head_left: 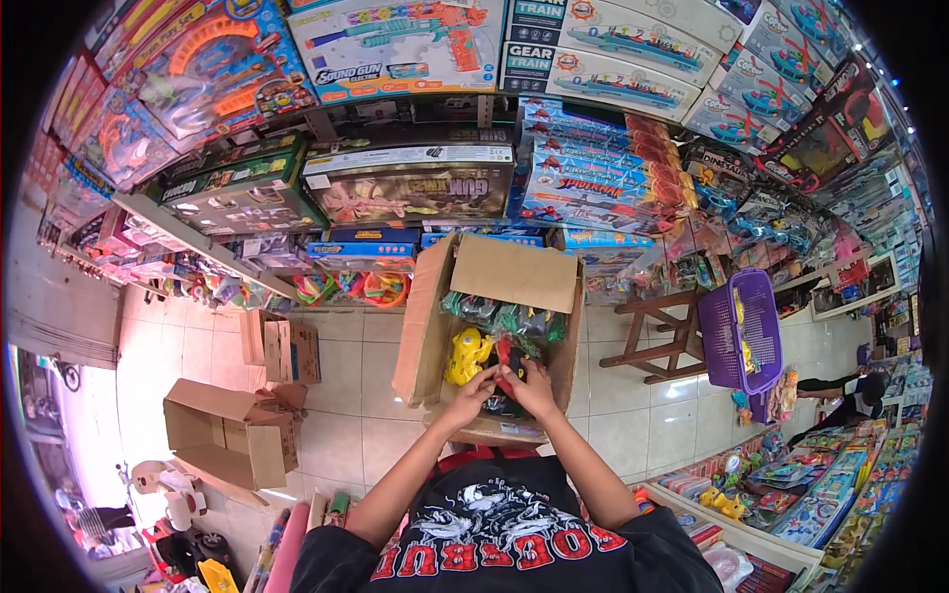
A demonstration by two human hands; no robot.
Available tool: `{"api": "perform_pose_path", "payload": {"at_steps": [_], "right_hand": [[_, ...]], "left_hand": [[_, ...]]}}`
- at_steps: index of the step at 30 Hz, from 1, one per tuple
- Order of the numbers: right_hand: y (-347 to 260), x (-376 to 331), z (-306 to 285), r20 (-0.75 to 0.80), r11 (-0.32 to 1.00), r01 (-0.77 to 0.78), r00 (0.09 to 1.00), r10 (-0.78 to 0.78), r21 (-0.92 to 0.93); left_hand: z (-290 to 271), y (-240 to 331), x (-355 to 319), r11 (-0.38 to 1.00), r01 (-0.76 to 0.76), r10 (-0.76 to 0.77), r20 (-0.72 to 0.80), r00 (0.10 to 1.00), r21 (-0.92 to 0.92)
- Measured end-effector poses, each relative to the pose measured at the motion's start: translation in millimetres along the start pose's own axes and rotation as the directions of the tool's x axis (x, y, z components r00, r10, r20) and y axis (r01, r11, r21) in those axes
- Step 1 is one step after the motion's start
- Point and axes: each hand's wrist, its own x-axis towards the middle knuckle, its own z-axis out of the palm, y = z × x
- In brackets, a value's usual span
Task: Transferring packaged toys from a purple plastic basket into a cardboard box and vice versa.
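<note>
An open cardboard box (425,326) stands in front of me, its flaps up, holding several bagged toys in clear plastic. A yellow toy (467,356) lies at the left inside it. My left hand (474,387) and my right hand (534,383) meet over the box's near side, both gripping a red and black toy (509,364) in a clear bag. Green packaged toys (504,318) fill the far part of the box.
Shelves of boxed toys rise behind the box. A wooden stool (660,336) with a purple basket (741,331) stands to the right. Two open empty cartons (232,435) sit on the tiled floor at left. Toy racks line the right side, where another person (850,395) crouches.
</note>
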Motion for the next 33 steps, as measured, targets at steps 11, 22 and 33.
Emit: {"api": "perform_pose_path", "payload": {"at_steps": [11,22,33], "right_hand": [[-54,-89,2,0.166,0.87,0.056,0.974,-0.156,0.49],[-64,-172,8,-0.068,0.396,0.083,0.996,-0.052,0.915],[-2,-213,-16,0.094,0.2,-0.066,0.987,-0.131,0.978]], "left_hand": [[16,57,-103,0.961,-0.275,0.27,-0.151,0.951,-0.009],[20,16,-167,0.973,-0.182,0.231,-0.517,0.825,0.144],[36,13,-161,0.943,-0.257,0.206,-0.237,0.949,-0.211]]}}
